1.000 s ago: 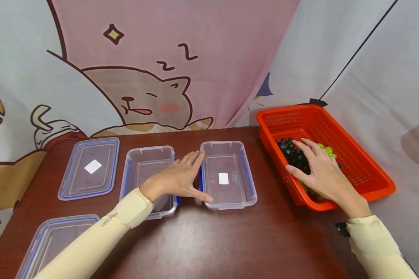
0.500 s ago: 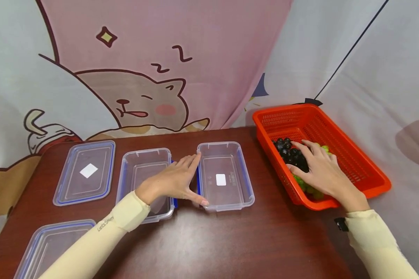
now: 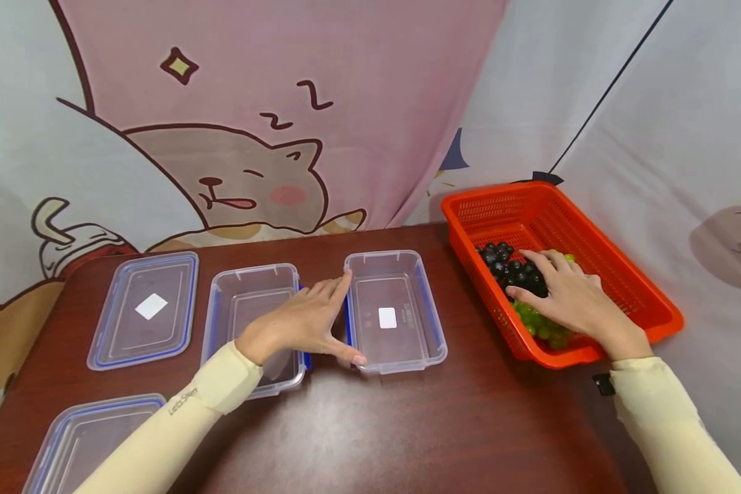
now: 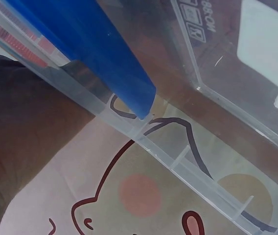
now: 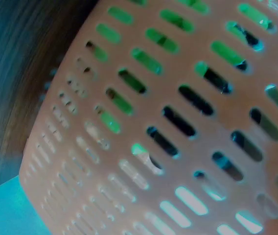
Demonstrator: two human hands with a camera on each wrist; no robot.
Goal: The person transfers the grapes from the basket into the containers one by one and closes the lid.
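Note:
My left hand [image 3: 302, 319] spans the left side of a clear plastic container [image 3: 401, 343], thumb and index finger spread, with fingertips right at its rim. This container has a blue side clip [image 4: 124, 68] and a white square label [image 3: 387, 318]. A second clear container [image 3: 253, 288] lies partly under the hand in the head view. My right hand [image 3: 568, 298] reaches into the red basket [image 3: 642, 295], lightly bent fingers resting over black grapes [image 3: 500, 261] and green grapes [image 3: 543, 326]. Only the basket's slotted wall [image 5: 144, 122] shows in the right wrist view, with grapes behind the slots.
Two clear lids lie at the left of the brown table [image 3: 370, 425]: a far lid [image 3: 179, 302] with a white diamond label [image 3: 151, 306], and a near lid [image 3: 92, 439] partly behind the left sleeve. A cartoon-print curtain [image 3: 370, 137] hangs behind the table.
The whole view shifts slightly to the left as the head turns. My hands keep nearly the same places at the container and over the grapes; more green grapes show under the right hand.

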